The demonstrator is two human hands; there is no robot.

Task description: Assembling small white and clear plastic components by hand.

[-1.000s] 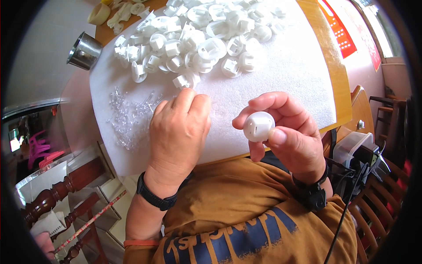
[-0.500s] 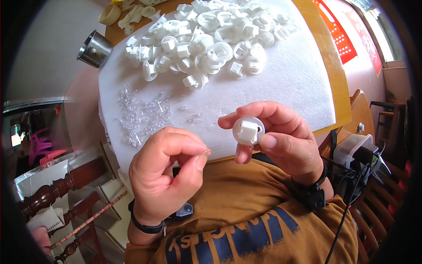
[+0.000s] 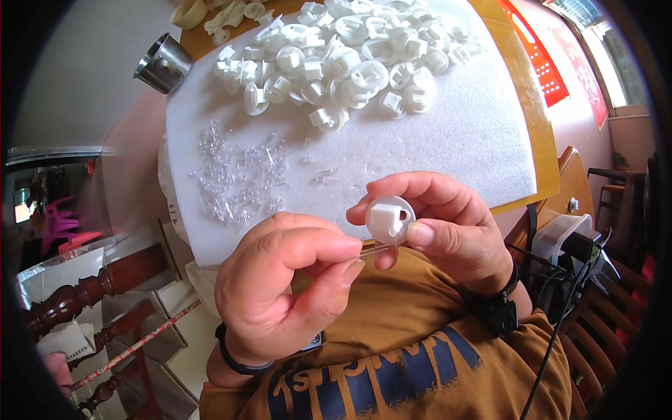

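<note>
My right hand (image 3: 458, 227) holds a white plastic disc-shaped holder (image 3: 387, 218) by its rim, between thumb and fingers. A square block stands up on the disc, with a small slot beside it. My left hand (image 3: 283, 276) pinches a small LED between thumb and forefinger. Only its thin wire legs (image 3: 374, 250) show, pointing right at the holder's lower edge; whether they touch it I cannot tell. Beyond my left hand lies a loose spread of clear LEDs (image 3: 238, 175) on the white foam sheet (image 3: 448, 150). At the far side is a heap of similar white holders (image 3: 343, 59).
A metal cup (image 3: 163, 64) stands at the sheet's far left corner, near a tape roll (image 3: 189, 12). The wooden table edge (image 3: 539, 154) runs along the right. Further right are a clear plastic box (image 3: 560, 234) and black cables. Dark wooden railings (image 3: 91, 290) are at lower left.
My left hand has moved right, toward the holder, and the wire legs now show past its fingertips. The holder in my right hand has turned slightly. The whole view has shifted a little.
</note>
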